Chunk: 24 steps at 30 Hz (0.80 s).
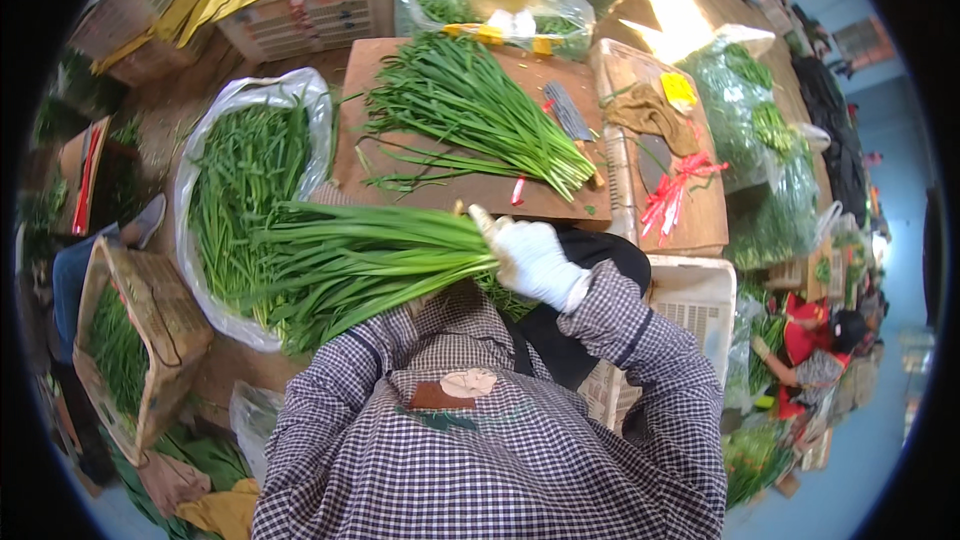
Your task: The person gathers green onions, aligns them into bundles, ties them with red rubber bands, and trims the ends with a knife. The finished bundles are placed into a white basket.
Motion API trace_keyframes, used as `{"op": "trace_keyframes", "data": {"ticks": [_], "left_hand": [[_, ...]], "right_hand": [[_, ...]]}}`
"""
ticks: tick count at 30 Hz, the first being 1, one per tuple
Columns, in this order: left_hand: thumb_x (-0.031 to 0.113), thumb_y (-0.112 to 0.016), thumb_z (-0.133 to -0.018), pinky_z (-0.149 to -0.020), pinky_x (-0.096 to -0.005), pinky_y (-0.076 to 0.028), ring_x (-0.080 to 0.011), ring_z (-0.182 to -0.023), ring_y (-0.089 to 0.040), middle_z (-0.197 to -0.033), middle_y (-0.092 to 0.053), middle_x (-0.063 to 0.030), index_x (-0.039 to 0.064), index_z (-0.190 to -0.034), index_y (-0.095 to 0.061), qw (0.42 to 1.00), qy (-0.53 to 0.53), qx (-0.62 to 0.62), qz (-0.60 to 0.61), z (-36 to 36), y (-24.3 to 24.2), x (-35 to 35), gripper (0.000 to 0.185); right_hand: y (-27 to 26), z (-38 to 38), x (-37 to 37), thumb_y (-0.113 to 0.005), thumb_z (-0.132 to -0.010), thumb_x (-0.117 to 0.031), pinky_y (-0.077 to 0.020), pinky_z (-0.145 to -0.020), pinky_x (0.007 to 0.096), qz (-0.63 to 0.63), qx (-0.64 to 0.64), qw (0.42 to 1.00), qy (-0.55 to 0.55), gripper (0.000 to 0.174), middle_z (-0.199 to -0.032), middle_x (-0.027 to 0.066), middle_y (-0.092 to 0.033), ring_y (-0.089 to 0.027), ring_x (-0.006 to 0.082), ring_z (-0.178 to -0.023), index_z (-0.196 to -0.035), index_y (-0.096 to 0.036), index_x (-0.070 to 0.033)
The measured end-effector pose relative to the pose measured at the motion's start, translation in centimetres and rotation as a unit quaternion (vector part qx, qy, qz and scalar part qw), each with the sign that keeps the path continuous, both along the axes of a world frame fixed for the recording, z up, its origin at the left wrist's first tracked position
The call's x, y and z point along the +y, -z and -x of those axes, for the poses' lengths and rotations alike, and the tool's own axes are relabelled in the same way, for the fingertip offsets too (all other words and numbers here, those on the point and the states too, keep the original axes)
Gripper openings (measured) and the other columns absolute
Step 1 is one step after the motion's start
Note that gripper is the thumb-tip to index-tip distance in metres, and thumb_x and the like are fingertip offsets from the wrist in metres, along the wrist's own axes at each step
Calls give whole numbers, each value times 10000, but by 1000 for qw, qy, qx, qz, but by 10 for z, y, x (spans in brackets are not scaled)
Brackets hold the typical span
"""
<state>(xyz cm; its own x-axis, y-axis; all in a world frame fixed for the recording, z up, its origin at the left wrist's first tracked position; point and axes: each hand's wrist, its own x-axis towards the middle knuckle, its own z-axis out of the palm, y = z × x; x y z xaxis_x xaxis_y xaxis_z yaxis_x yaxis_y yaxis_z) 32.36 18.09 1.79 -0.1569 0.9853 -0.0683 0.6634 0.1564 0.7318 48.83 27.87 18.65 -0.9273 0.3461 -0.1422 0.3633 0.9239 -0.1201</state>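
My right hand [532,259], in a white glove, grips the pale stem end of a bunch of long flat green leaves, probably garlic chives [375,255]. The bunch lies across my lap, its tips pointing left over an open plastic bag. My left hand is hidden beneath the bunch; only its checked sleeve shows clearly, so its grip cannot be told. On the board [465,195] ahead rests a second bunch of the same greens [480,112], stems toward the lower right. Beside those stems is a dark-bladed knife [568,111] with a wooden handle. A red-and-white tie [517,190] lies near the board's front edge.
The plastic bag of loose greens [251,217] stands left. At right, a board [701,217] holds red ties [679,191] and a brown cloth [651,117]. A white crate [694,307] is beside my right arm. A co-worker in red [806,349] is far right; another person's shoe [150,221] shows left.
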Motion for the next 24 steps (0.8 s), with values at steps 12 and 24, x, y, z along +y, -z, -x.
{"op": "trace_keyframes", "data": {"ticks": [12, 24], "left_hand": [[130, -596, -983, -957, -266, -498, -192, -1131, -603, -1275, -605, -112, 36, -1347, -514, 743, -469, -438, -192, 173, -46, 101, 385], [446, -778, -796, -1245, -475, -143, -307, -1527, -187, -1626, -263, -143, 38, -1561, -237, 905, 295, 301, -50, -8, -137, 199, 1022]], "right_hand": [[87, -33, 162, -643, -734, -82, -565, -656, 409, -115, 102, 955, 253, 680, -956, 132, -685, -693, 295, -843, -1404, -526, -89], [106, -48, 190, -673, -847, -291, -554, -720, 476, -14, 138, 960, 242, 631, -1017, 226, -672, -689, 396, -809, -1418, -491, -93]]}}
